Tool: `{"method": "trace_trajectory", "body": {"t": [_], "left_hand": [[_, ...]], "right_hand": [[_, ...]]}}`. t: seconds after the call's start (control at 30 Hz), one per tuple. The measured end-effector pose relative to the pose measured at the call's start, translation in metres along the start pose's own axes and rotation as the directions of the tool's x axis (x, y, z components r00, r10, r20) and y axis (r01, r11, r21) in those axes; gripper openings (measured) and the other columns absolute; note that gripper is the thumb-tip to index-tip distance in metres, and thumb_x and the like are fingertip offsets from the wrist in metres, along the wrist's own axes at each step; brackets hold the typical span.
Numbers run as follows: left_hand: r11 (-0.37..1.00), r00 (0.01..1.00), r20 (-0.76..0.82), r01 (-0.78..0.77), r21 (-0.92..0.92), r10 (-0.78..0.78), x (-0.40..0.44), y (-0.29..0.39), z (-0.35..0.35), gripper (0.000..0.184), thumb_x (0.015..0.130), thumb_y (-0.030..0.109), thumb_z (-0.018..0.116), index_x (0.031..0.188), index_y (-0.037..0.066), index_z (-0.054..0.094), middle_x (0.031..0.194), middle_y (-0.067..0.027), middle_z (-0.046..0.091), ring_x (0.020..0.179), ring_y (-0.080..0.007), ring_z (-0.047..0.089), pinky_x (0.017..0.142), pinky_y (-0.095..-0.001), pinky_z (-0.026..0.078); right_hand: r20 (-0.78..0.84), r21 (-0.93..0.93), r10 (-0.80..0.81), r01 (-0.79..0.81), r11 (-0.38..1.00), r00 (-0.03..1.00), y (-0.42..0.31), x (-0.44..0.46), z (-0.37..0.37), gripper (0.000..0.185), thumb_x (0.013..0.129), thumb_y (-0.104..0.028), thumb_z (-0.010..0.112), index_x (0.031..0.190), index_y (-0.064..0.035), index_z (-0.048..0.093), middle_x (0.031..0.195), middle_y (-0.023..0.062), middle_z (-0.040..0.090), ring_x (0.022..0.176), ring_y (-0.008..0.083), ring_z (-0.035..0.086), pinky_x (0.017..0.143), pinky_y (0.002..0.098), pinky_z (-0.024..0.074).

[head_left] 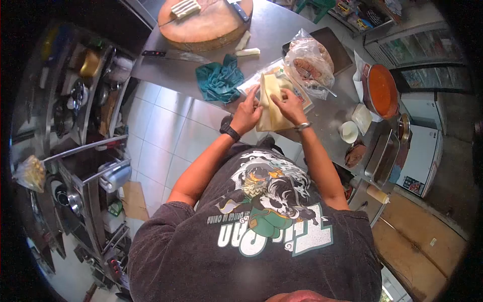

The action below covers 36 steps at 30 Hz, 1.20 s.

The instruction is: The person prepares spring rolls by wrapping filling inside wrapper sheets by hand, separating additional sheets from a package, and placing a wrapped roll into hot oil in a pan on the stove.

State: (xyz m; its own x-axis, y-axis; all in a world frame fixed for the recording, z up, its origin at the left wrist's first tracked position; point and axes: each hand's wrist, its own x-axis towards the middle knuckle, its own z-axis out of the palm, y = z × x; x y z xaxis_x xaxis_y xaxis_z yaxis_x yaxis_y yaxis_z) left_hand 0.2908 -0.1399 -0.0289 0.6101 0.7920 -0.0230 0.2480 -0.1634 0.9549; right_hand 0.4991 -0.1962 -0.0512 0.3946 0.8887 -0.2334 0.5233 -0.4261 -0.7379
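A blue-green cloth (220, 79) lies crumpled on the shiny surface (274, 27). Next, the left hand (247, 109) is partly open, fingers touching the pale sheet (269, 90); I can't tell if it grips. The sheet lies between both hands, near the surface's edge. The right hand (288, 104) is bent, pinching the sheet. Then come a clear bag (314, 83), a white cup (348, 132) and red sauce (382, 90).

This is a kitchen, with a steel worktable (271, 30), round chopping block (206, 25), shelved pots (118, 69) and glass-doored fridges (417, 53).
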Motion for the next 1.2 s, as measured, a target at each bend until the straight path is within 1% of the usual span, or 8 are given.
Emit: {"method": "trace_trajectory", "body": {"t": [0.1, 0.23, 0.3, 0.33, 0.47, 0.53, 0.73, 1.2], "left_hand": [[0.993, 0.997, -0.076, -0.004, -0.121, -0.005, -0.002, -0.016, 0.006, 0.076, 0.081, 0.005, 0.061, 0.151, 0.009, 0.032, 0.083, -0.0170, 0.066, 0.073, -0.0314, 0.067, 0.071, -0.0437, 0.052], [0.993, 0.990, -0.138, -0.001, -0.114, -0.015, -0.001, -0.034, -0.001, 0.076, 0.078, 0.005, 0.061, 0.150, 0.005, 0.035, 0.085, -0.0147, 0.068, 0.072, -0.0282, 0.066, 0.070, -0.0399, 0.052], [0.908, 0.942, 0.076, 0.336, -0.252, -0.327, 0.000, -0.027, -0.012, 0.072, 0.077, 0.008, 0.060, 0.146, 0.002, 0.040, 0.090, -0.0170, 0.070, 0.075, -0.0275, 0.067, 0.071, -0.0376, 0.052], [0.919, 0.942, -0.031, 0.318, -0.235, -0.334, 0.002, -0.052, -0.002, 0.054, 0.084, 0.017, 0.062, 0.133, -0.001, 0.052, 0.092, -0.0191, 0.071, 0.077, -0.0294, 0.068, 0.072, -0.0384, 0.052], [0.957, 0.915, -0.298, 0.290, 0.024, -0.271, 0.025, -0.050, 0.009, 0.039, 0.096, 0.038, 0.060, 0.101, -0.001, 0.059, 0.082, -0.0234, 0.067, 0.076, -0.0417, 0.065, 0.072, -0.0463, 0.050], [0.961, 0.890, -0.399, 0.268, 0.067, -0.220, 0.036, -0.060, 0.021, 0.040, 0.098, 0.039, 0.056, 0.101, 0.000, 0.059, 0.085, -0.0244, 0.067, 0.078, -0.0438, 0.064, 0.072, -0.0488, 0.050], [0.972, 0.854, -0.504, 0.208, 0.108, -0.127, 0.050, -0.053, 0.011, 0.034, 0.102, 0.037, 0.050, 0.100, 0.004, 0.055, 0.085, -0.0286, 0.065, 0.082, -0.0504, 0.062, 0.067, -0.0579, 0.046], [0.963, 0.908, -0.414, 0.168, 0.211, -0.068, 0.074, -0.044, -0.022, 0.037, 0.100, 0.039, 0.053, 0.095, 0.003, 0.057, 0.082, -0.0260, 0.066, 0.080, -0.0473, 0.064, 0.066, -0.0525, 0.048]], "right_hand": [[-0.050, -0.067, 0.031, -0.034, 0.997, 0.998, -0.014, 0.010, 0.015, 0.064, 0.084, -0.054, 0.073, 0.118, 0.0001, 0.065, 0.096, 0.0200, 0.072, 0.086, 0.0258, 0.071, 0.078, 0.0367, 0.0547], [-0.101, -0.079, 0.180, -0.189, 0.979, 0.978, -0.012, 0.019, 0.029, 0.060, 0.085, -0.055, 0.070, 0.112, -0.0009, 0.070, 0.092, 0.0198, 0.073, 0.087, 0.0299, 0.071, 0.078, 0.0398, 0.0539], [0.112, 0.104, 0.186, -0.197, 0.975, 0.976, -0.019, 0.014, 0.022, 0.058, 0.087, -0.053, 0.068, 0.108, 0.0002, 0.070, 0.094, 0.0199, 0.073, 0.088, 0.0306, 0.071, 0.078, 0.0411, 0.0536], [0.112, 0.101, 0.184, -0.196, 0.975, 0.976, -0.024, 0.010, 0.021, 0.058, 0.087, -0.053, 0.068, 0.108, 0.0002, 0.070, 0.094, 0.0199, 0.073, 0.088, 0.0306, 0.071, 0.078, 0.0411, 0.0536], [-0.166, -0.041, -0.116, 0.111, 0.993, 0.979, -0.037, -0.001, 0.040, 0.038, 0.096, -0.036, 0.060, 0.106, 0.0008, 0.062, 0.093, 0.0261, 0.070, 0.084, 0.0439, 0.068, 0.073, 0.0506, 0.0518], [-0.230, -0.200, -0.231, 0.186, 0.962, 0.946, -0.048, -0.008, 0.043, 0.029, 0.098, -0.028, 0.056, 0.109, -0.0007, 0.055, 0.085, 0.0293, 0.066, 0.081, 0.0512, 0.063, 0.067, 0.0583, 0.0472], [-0.283, -0.063, -0.095, 0.081, 0.995, 0.955, -0.067, -0.023, -0.001, 0.029, 0.099, -0.030, 0.056, 0.096, -0.0017, 0.062, 0.081, 0.0279, 0.064, 0.080, 0.0483, 0.064, 0.065, 0.0540, 0.0473], [-0.556, 0.111, 0.124, -0.075, 0.991, 0.822, -0.007, -0.078, -0.065, 0.035, 0.102, -0.033, 0.055, 0.100, 0.0003, 0.066, 0.085, 0.0198, 0.069, 0.074, 0.0327, 0.065, 0.070, 0.0406, 0.0502]]}}
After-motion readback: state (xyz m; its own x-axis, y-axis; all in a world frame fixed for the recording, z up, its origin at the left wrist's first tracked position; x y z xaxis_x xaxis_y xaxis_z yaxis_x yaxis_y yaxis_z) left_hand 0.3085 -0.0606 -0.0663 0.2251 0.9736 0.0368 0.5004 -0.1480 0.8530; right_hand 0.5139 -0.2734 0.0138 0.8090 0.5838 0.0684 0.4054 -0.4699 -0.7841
